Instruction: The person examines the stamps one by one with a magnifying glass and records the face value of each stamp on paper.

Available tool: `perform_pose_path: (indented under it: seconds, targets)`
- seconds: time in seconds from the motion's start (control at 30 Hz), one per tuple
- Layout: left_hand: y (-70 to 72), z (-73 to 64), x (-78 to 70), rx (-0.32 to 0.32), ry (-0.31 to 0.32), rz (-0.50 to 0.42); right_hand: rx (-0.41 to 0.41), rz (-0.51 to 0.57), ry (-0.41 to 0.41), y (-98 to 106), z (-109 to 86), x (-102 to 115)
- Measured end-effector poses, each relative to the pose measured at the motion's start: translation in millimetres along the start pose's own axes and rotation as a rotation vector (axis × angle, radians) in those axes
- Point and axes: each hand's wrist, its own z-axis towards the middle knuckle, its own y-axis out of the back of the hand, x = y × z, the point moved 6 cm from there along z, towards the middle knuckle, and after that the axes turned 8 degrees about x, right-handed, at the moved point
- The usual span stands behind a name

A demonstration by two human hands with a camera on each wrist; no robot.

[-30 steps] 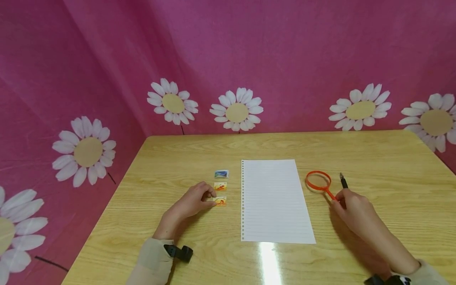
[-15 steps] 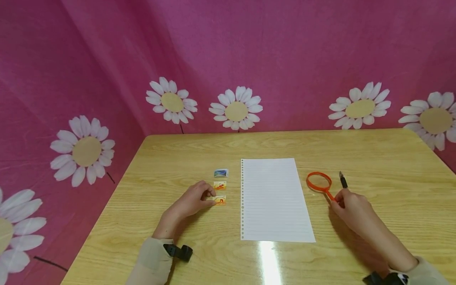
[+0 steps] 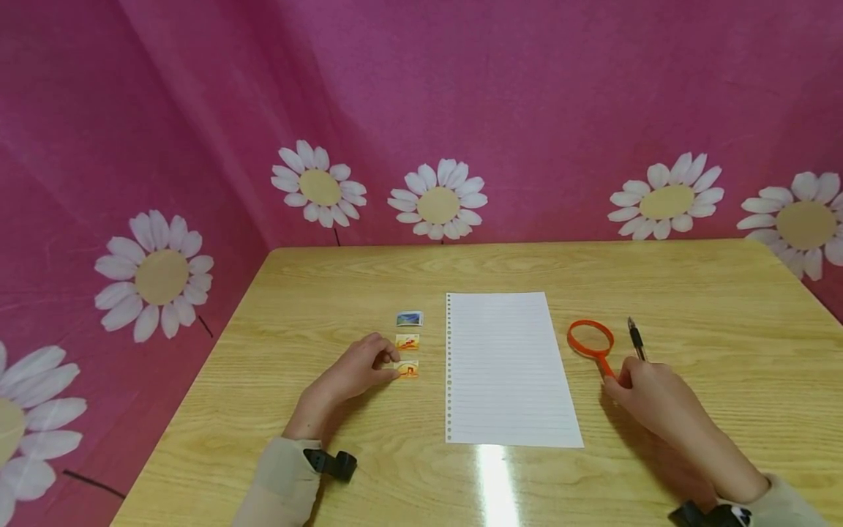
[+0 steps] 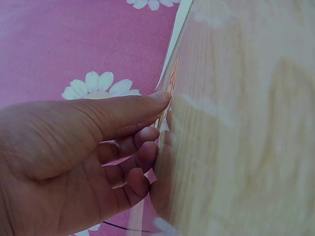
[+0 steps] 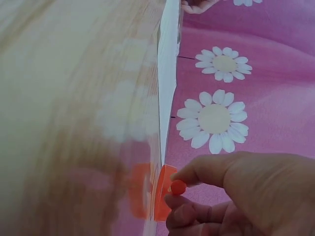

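My left hand (image 3: 358, 367) rests on the table at the left edge of the nearest small orange-and-yellow stamp (image 3: 409, 369). Its thumb and fingertips touch that edge, the fingers loosely bent. Above it in the same column lie a second orange stamp (image 3: 407, 342) and a blue-green one (image 3: 410, 319). On the right, my right hand (image 3: 655, 391) pinches the handle of a red-orange magnifying glass (image 3: 602, 356). In the right wrist view, the handle's round end (image 5: 178, 187) sits between thumb and forefinger. A black-tipped pen (image 3: 635, 335) lies just beyond the knuckles, its rear part hidden by the hand.
A lined white sheet of paper (image 3: 510, 369) with punched holes down its left side lies between the hands. The wooden table (image 3: 329, 278) ends at a pink curtain (image 3: 527, 110) printed with daisies, at the back and left.
My right hand has shifted slightly left and nearer along the magnifying glass handle, turning the handle a little and showing more of the pen. The left hand and stamps stay put.
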Motion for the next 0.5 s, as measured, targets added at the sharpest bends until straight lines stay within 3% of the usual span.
perform_pose_path:
  seconds: [0.5]
  targets:
    - [0.7, -0.3, 1.4, -0.005, -0.048, 0.019, 0.063, -0.052, 0.024, -11, 1.0, 0]
